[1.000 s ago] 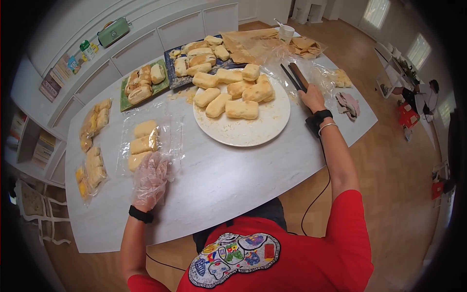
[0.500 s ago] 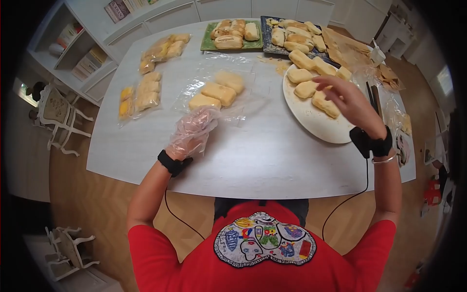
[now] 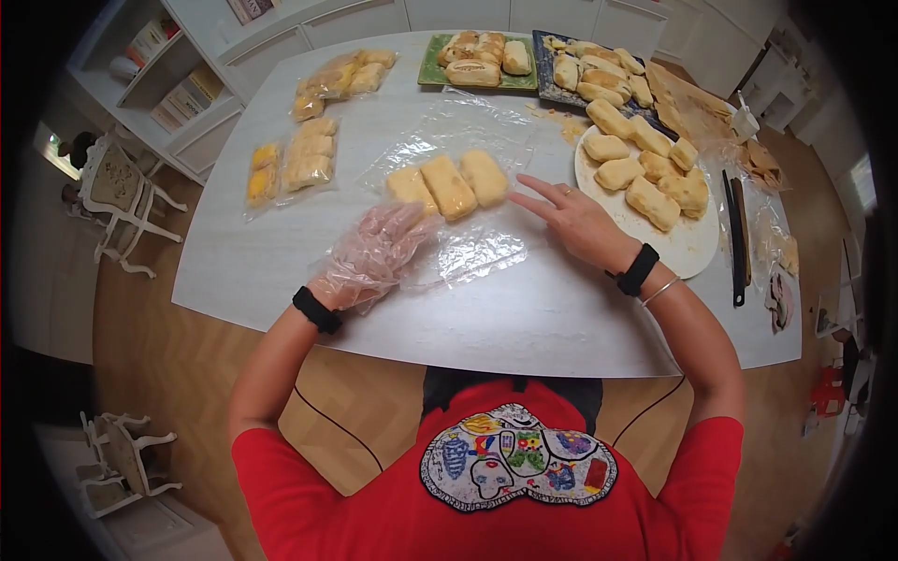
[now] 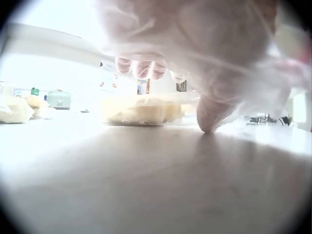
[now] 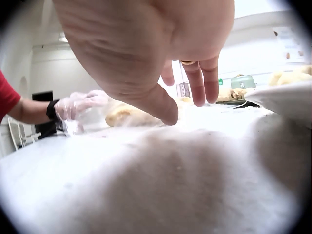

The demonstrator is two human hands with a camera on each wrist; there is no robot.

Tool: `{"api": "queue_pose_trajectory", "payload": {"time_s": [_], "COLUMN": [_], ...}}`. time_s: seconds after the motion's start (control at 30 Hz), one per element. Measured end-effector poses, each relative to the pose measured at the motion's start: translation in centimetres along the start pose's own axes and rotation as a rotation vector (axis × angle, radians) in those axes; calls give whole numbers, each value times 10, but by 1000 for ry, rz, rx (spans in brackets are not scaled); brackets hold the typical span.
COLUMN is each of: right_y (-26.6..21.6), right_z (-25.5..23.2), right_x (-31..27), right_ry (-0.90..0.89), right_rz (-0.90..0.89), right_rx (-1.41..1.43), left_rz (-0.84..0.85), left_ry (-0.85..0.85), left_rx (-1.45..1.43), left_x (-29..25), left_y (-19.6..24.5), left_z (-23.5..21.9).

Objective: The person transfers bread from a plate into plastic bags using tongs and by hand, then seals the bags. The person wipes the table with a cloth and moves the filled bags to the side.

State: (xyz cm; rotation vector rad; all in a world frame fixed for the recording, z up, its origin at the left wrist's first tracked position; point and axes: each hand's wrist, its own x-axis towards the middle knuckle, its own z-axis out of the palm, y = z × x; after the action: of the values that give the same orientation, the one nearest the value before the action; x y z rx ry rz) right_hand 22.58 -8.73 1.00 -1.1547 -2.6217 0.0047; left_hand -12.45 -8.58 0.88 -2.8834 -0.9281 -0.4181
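A clear plastic bag (image 3: 468, 248) lies on the white table (image 3: 524, 318) with three pale bread rolls (image 3: 449, 185) inside, side by side. My left hand (image 3: 383, 245), in a thin plastic glove, rests flat on the bag's near left edge, fingers toward the rolls. In the left wrist view its gloved thumb (image 4: 210, 117) touches the tabletop, with the rolls (image 4: 139, 109) just beyond. My bare right hand (image 3: 561, 208) lies at the bag's right side, fingers straight and pointing at the rolls. In the right wrist view its fingers (image 5: 204, 80) hang just above the surface.
A white plate (image 3: 687, 245) piled with rolls stands right of my right hand. A black two-bar tool (image 3: 737, 234) lies beyond it. Green tray (image 3: 430, 77) and dark tray (image 3: 541, 42) of rolls sit at the back. Filled bags (image 3: 290, 164) lie far left.
My right hand has come from the black tool, past the plate, down to the bag's right side. My left hand has stayed on the bag. The head view has swung left.
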Motion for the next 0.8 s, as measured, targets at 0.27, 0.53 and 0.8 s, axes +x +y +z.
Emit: {"api": "queue_pose_trajectory", "payload": {"time_s": [0.27, 0.53, 0.8], "right_y": [-8, -18, -12], "right_z": [19, 25, 25], "right_x": [14, 23, 26], "right_ry": [53, 143, 136], "right_rz": [-42, 45, 37], "right_rx": [-152, 239, 389], "left_rz": [199, 105, 116], "left_ry": [-39, -16, -41], "left_rx": [185, 27, -33], "left_x": [5, 0, -10], "left_y": [-21, -35, -39], "left_z": [19, -4, 21]}}
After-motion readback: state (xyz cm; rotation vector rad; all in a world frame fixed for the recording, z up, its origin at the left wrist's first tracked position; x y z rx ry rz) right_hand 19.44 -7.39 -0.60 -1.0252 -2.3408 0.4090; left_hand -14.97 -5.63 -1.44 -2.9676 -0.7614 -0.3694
